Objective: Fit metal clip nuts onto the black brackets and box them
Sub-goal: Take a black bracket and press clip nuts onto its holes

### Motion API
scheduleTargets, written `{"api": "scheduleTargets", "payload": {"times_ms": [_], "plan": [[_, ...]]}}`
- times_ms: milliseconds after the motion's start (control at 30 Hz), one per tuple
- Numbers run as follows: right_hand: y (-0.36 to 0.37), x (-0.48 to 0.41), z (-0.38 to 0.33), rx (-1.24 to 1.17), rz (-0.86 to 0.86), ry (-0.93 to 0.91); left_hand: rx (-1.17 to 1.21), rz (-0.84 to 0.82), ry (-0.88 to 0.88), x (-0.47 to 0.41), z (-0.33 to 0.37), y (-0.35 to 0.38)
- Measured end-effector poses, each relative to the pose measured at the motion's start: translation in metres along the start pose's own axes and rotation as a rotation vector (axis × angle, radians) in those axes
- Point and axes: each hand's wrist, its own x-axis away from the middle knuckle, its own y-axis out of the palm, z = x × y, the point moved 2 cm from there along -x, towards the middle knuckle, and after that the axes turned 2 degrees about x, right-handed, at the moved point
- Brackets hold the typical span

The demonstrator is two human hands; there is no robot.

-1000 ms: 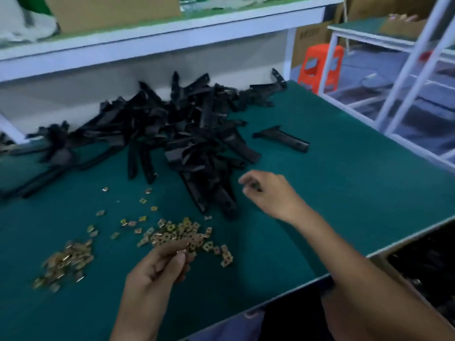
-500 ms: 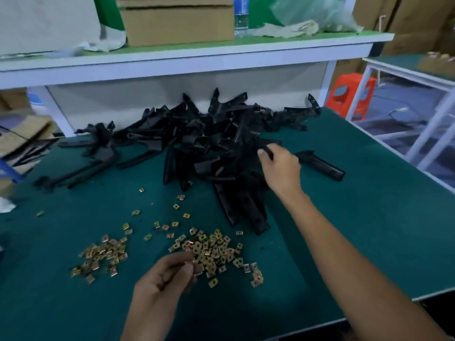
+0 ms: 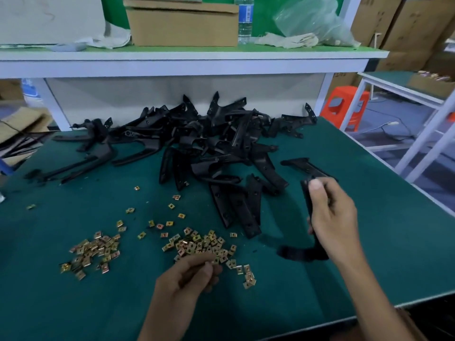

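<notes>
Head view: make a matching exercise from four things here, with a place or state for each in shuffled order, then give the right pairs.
Things
1. right hand
2. left hand
3. cardboard box
4. orange stool

Places or states
A. on the white shelf
B. grips a black bracket
C. stands beyond the right edge of the green bench
D. pinches clip nuts at the near pile

Pairs: 1-B, 2-D, 3-A, 4-C.
</notes>
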Motion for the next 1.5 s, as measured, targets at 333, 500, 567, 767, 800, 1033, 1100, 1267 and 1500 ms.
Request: {"api": "scheduleTargets", "payload": {"times_ms": [333, 500, 567, 767, 800, 1033, 1100, 1267, 1500], "plan": [[-0.013, 0.062, 0.054, 0.118, 0.027, 0.195, 0.102, -0.003, 0.116, 0.015, 0.027, 0.013], [-0.046, 0.079, 0.064, 0.141, -0.059, 0.365, 0.032, -0.025, 0.178, 0.023, 0.035, 0.017], [-0.047, 0.08, 0.041, -0.009, -0.043, 0.411, 0.011, -0.026, 0.206, 0.026, 0.04, 0.019], [-0.006, 0.085, -0.014, -0.755, -0.174, 0.504, -0.039, -0.046, 0.197, 0.032, 0.048, 0.029], [0.004, 0.085, -0.019, -0.839, -0.208, 0.503, -0.03, -0.066, 0.173, 0.033, 0.049, 0.03], [0.039, 0.091, -0.041, -1.163, -0.346, 0.429, 0.165, -0.222, 0.032, 0.043, 0.057, 0.046], [0.042, 0.091, -0.045, -1.189, -0.369, 0.415, 0.18, -0.226, 0.031, 0.045, 0.059, 0.048], [0.043, 0.09, -0.044, -1.187, -0.393, 0.422, 0.222, -0.189, 0.02, 0.046, 0.062, 0.048], [0.048, 0.094, -0.04, -1.166, -0.425, 0.447, 0.268, -0.225, -0.038, 0.045, 0.059, 0.044]]}}
